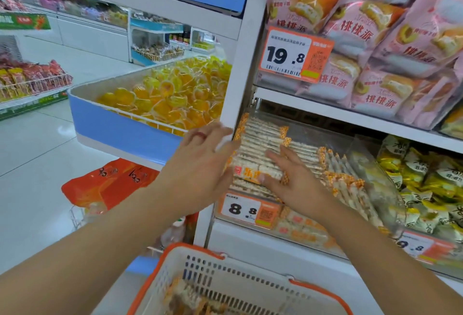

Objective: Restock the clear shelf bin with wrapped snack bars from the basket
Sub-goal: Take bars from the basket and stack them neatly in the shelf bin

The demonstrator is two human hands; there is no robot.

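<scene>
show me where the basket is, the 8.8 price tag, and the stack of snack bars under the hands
basket [226, 280], head view, on its white slotted wall.
8.8 price tag [240, 209], head view, on the printed digits.
stack of snack bars [259, 139], head view, on the wrapped tops between the hands.

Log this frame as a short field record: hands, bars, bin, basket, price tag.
left hand: fingers straight, pressed against the left end of a stack of wrapped snack bars
right hand: laid flat on the stack's right side
clear shelf bin: holds rows of bars, on the lower shelf
basket: white with orange rim, below the hands, some bars left in it
price tag: reads 8.8, on the bin front
</scene>
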